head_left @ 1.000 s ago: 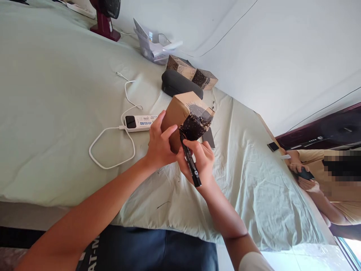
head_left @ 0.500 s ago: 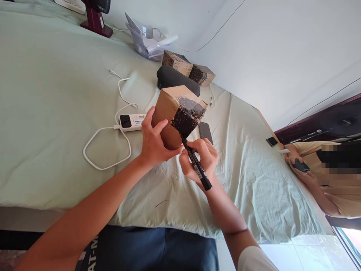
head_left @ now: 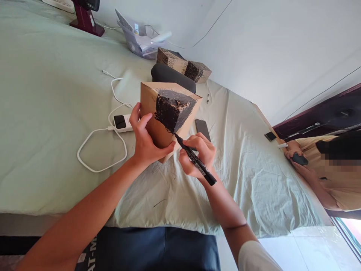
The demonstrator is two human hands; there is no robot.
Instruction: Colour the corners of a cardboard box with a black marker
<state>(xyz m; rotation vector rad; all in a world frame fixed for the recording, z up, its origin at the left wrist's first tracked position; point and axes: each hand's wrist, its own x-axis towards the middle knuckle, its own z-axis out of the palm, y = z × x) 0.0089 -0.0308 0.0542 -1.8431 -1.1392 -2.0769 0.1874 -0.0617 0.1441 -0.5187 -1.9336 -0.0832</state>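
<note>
My left hand [head_left: 146, 141] grips a brown cardboard box [head_left: 163, 113] and holds it tilted above the pale green sheet [head_left: 56, 94]. One corner of the box is blacked out with ink. My right hand [head_left: 197, 154] is closed on a black marker [head_left: 194, 160], whose tip touches the lower edge of the inked patch.
A white power strip [head_left: 121, 122] with a looping cable lies left of the box, and a dark phone [head_left: 202, 128] lies behind it. Further back are a black case [head_left: 172, 75], a second inked box [head_left: 183, 67] and a clear bin [head_left: 138, 41]. Another person's hands [head_left: 299, 162] are at the right.
My left hand has turned the box so the inked corner faces me more. The marker has swung lower and more sideways. The view has shifted slightly.
</note>
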